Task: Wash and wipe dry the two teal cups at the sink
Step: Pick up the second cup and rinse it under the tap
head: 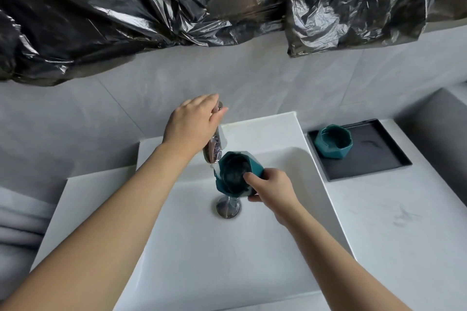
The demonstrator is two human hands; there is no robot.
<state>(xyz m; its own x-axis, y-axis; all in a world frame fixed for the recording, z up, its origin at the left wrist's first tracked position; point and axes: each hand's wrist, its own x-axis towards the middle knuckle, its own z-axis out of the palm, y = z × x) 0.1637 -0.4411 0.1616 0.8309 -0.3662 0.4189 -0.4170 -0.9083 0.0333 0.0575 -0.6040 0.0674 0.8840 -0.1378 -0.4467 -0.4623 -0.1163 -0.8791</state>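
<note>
Beside white sink [265,134], black tray [379,156] on countertop [404,222].

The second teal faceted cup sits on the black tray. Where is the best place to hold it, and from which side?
Probably the rim of the teal faceted cup, taken from above: it stands upright with its mouth open upward, near the left end of the black tray, whose low raised edge hinders a side approach. Thumb inside, fingers on an outer flat facet.

Crinkled black plastic sheeting [177,2], glossy and reflective, covers the wall above. The faucet [214,151] and drain stopper [227,207] are polished, mirror-like metal. The sink [202,247] is smooth white. Both teal cups [235,174] [333,142] look glazed and faceted. The dark tray [374,156] is matt; the pale surface [404,222] looks faintly marbled.
</note>
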